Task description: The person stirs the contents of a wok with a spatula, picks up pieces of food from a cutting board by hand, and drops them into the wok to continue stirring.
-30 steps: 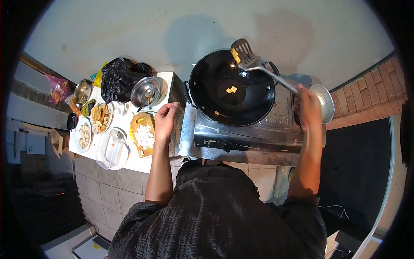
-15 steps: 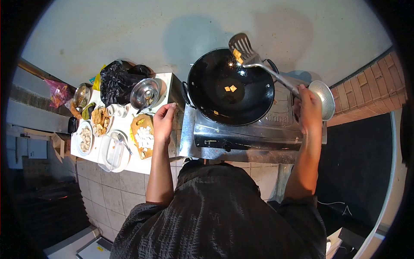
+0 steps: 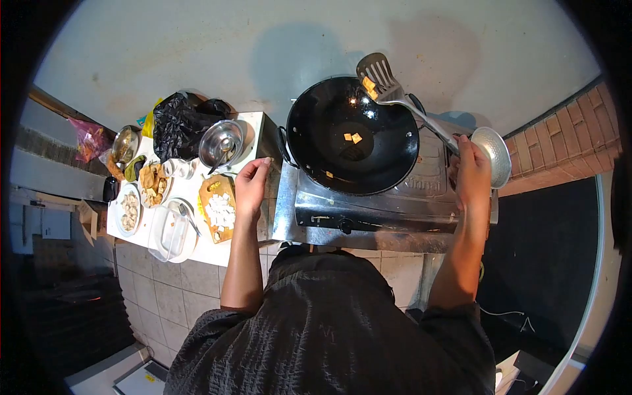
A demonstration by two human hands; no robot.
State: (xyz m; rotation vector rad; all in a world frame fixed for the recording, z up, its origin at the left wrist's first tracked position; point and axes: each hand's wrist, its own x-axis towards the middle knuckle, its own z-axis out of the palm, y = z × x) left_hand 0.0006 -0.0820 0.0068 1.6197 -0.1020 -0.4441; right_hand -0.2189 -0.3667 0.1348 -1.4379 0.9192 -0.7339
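My right hand (image 3: pixel 471 170) is wrapped round the handle of a slotted spatula (image 3: pixel 434 125). The spatula's head is raised above the far right rim of a black wok (image 3: pixel 388 158), with a few golden fried cubes (image 3: pixel 370 87) resting on it. Inside the wok, two more cubes (image 3: pixel 353 138) lie in the dark oil, and a small bit clings lower on its wall. Left of the wok, close to its handle, my left hand (image 3: pixel 250 187) is closed with thumb and fingers pinched together. Whatever may be between those fingertips is too small to make out.
The wok sits on a metal gas stove (image 3: pixel 395 224). Right of it is a round hammered metal dish (image 3: pixel 495 155). A white table (image 3: pixel 250 135) on the left holds a metal bowl (image 3: pixel 214 146), a board (image 3: pixel 224 232) with white cubes, a plastic container (image 3: pixel 168 234) and a black bag (image 3: pixel 174 128).
The spatula's head has shifted slightly right and down, with the cubes still on it. My left hand has stayed almost in place.
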